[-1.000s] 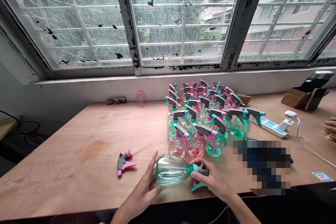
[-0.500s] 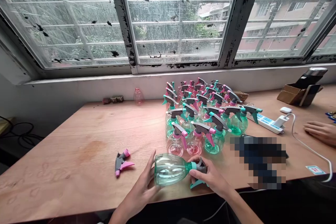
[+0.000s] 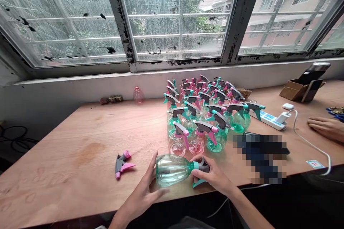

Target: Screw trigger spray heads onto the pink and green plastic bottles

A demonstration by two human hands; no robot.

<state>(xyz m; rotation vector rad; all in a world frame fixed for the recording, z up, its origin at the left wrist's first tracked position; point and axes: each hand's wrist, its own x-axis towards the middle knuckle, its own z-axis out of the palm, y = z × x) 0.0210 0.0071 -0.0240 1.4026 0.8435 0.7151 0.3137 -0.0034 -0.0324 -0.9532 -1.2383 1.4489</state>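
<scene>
A clear green spray bottle [image 3: 172, 171] lies sideways in the air above the table's front edge, its base to the left. My right hand [image 3: 212, 175] is closed round its neck and grey spray head, with the teal trigger [image 3: 199, 183] pointing down. Around the bottle's base, my left hand [image 3: 143, 189] has its fingers spread and its thumb lowered away from the plastic. Whether its hidden fingers touch the base I cannot tell. Left of that hand, a loose grey and pink spray head [image 3: 123, 164] rests on the wood.
Several pink and green spray bottles [image 3: 197, 146] stand grouped beyond my hands. A pink bottle without a head [image 3: 138, 96] is by the wall. To the right are a power strip [image 3: 268, 120], a white cable [image 3: 317, 145], a cardboard box [image 3: 291, 91] and another person's hand [image 3: 326, 127].
My left thumb has come off the bottle's base and that hand has loosened. My right hand keeps its hold on the neck. The view has tipped slightly downward.
</scene>
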